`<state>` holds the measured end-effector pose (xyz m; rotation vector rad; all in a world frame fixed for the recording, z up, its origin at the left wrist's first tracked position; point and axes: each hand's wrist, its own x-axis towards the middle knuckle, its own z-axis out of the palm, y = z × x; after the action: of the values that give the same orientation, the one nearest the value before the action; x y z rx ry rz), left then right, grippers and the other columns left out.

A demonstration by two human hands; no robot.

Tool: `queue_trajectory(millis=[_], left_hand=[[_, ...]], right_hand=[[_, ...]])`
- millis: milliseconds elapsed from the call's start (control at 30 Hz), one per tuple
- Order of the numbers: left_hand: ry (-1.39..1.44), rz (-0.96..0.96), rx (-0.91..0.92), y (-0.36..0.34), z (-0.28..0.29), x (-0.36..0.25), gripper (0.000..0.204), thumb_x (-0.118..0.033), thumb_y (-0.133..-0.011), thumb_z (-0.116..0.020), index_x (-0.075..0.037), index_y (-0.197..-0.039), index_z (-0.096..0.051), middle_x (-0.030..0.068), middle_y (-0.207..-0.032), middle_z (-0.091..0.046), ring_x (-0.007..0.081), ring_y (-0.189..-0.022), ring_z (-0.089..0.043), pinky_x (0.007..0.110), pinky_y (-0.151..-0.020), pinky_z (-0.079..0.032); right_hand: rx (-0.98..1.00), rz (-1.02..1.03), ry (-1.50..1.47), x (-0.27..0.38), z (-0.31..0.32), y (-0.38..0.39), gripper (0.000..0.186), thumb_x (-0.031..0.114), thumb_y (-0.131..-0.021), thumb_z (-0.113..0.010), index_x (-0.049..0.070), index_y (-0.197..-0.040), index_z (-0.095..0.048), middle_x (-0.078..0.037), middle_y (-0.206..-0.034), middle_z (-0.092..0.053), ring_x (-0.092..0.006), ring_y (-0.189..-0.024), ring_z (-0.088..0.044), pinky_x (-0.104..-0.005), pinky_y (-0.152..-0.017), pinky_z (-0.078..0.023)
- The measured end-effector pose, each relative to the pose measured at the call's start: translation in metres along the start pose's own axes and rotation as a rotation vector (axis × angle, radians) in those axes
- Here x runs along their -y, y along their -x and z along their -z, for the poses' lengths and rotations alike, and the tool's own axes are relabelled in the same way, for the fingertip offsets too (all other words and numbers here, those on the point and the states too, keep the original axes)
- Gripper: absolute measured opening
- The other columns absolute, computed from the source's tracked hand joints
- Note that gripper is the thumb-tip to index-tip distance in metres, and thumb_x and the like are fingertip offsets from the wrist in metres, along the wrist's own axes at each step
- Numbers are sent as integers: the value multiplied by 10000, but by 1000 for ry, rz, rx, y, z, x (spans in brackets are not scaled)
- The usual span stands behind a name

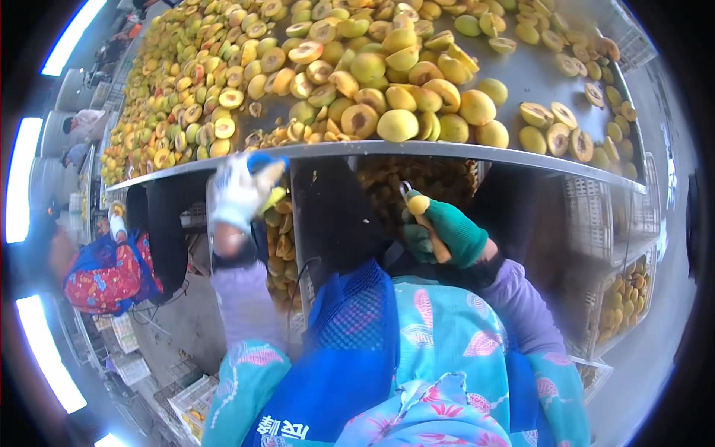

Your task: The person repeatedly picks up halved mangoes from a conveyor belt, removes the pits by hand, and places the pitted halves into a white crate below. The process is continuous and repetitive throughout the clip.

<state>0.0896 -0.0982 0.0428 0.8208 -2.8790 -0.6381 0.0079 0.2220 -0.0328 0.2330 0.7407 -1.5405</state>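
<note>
Gripped in my right hand [447, 231], in a green glove, is a pitting tool with a wooden handle [435, 240] and a metal loop [406, 189] at its end. A yellow cover or patch [418, 204] shows at the thumb. My left hand [242, 190], in a white glove with blue at the fingers, is blurred by motion at the table's front edge. A yellow-green piece [275, 198], perhaps fruit, shows just under its fingers; whether the hand holds it cannot be told. Peach halves [359, 121] lie piled on the metal table [514, 119], some with hollow centres.
Below my left hand stands a container of peach pieces [279, 253]. Brown pits or scraps [417, 179] fill a container under the table edge. White crates [592, 216] stack at the right, one holding fruit [624, 298]. A co-worker in red floral sleeves [112, 276] sits at left.
</note>
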Motion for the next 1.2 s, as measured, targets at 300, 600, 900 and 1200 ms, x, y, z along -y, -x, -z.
queue_trajectory(millis=[300,600,900,1200], left_hand=[[-464,-279,364,-150,-41,-11,626,-369,-715,-782,-3,-1189,-598,202,-1142,-664,327,-1032,-658,415,-850,-541],[1543,-178,455,-40,-49,-59,503,-342,-1032,-423,32,-1368,-447,218,-1137,-645,333,-955,-672,409,-807,-579],[505,-774,-206,-13,-62,-108,361,-336,-952,-576,-9,-1098,-628,105,-1032,-700,232,-905,-692,377,-776,-554],[307,-930,-166,-32,-70,-110,121,-119,-894,-603,-53,-935,-696,95,-859,-713,230,-729,-708,323,-670,-569]], right_hand=[[-297,357,570,2,-45,-11,396,456,-986,-523,65,-929,-550,-36,-632,-530,-133,-491,-512,-291,-424,-400],[-523,1091,1240,24,-78,-38,380,366,-941,-622,10,-879,-506,-237,-659,-600,-447,-642,-612,-513,-529,-445],[-591,1065,1218,28,-74,-32,412,382,-953,-603,-10,-871,-506,-238,-623,-585,-431,-591,-608,-504,-503,-444],[-506,1139,1008,8,-58,-52,420,396,-977,-559,-21,-940,-537,-259,-687,-597,-434,-593,-602,-503,-518,-450]])
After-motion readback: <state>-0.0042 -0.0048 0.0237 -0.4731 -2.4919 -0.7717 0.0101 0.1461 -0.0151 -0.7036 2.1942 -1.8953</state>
